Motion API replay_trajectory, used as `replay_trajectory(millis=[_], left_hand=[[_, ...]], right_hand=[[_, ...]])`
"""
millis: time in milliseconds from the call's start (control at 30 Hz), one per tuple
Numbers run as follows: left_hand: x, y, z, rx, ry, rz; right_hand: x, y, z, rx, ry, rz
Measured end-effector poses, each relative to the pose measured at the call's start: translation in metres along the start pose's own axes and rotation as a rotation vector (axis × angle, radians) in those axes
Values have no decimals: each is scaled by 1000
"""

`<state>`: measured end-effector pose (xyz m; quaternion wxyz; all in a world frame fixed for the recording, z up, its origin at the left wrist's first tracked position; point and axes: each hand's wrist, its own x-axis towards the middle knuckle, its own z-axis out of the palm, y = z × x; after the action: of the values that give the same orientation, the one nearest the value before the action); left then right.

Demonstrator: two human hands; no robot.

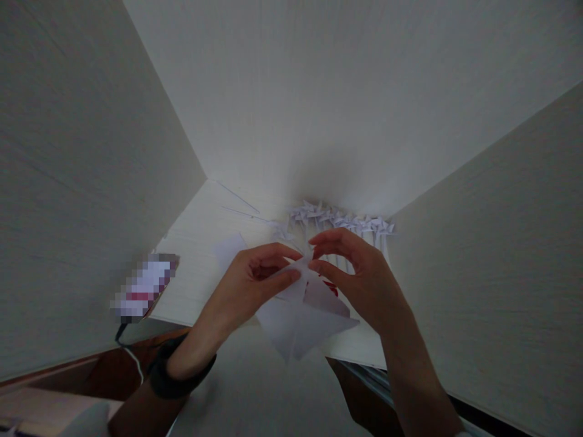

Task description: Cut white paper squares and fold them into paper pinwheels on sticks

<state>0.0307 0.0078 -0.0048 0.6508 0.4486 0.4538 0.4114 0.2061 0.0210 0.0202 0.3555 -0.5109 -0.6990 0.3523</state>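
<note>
A white sheet of paper (296, 325) with cut, partly bent flaps hangs in front of me, held up between both hands. My left hand (264, 273) pinches its upper part from the left, thumb in front and fingers behind. From the right, my right hand (353, 261) closes thumb and fingers at a raised tip of the same paper. The fingertips of the two hands almost meet there. Behind the sheet and the right hand a red object (331, 287), perhaps scissors handles, shows only in part.
Folded paper pinwheels (341, 217) on paper sticks lie in a row along the back wall. Thin sticks (239, 198) and a square paper (230, 247) lie on the white surface (186, 261). A blurred phone (146, 285) with a cable stands left. Walls enclose three sides.
</note>
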Motion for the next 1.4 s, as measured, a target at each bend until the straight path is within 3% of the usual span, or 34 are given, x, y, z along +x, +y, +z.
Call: replay_trajectory(millis=[267,633,700,767,867,933,1100,1200,1267,1400], left_hand=[[-3,6,9,74,70,55],[-7,2,9,-24,66,99],[-7,3,9,-47,76,105],[-7,4,8,-12,54,114],[-9,7,6,142,25,155],[-10,8,5,285,54,223],[-10,5,2,556,87,367],[-10,2,1,638,108,423],[-11,2,2,662,121,434],[-9,4,1,675,82,416]], right_hand=[[-3,-9,5,-133,94,-272],[-8,9,1,-365,40,-710],[-9,8,0,-317,2,-686],[-8,5,-2,-218,-21,-561],[-4,-2,-3,-99,-45,-350],[-1,-5,-3,-74,-65,-292],[0,-7,0,-94,-80,-296],[-3,-7,6,-157,-8,-347],[-5,-10,9,-184,10,-351],[-2,-6,10,-132,-75,-247]])
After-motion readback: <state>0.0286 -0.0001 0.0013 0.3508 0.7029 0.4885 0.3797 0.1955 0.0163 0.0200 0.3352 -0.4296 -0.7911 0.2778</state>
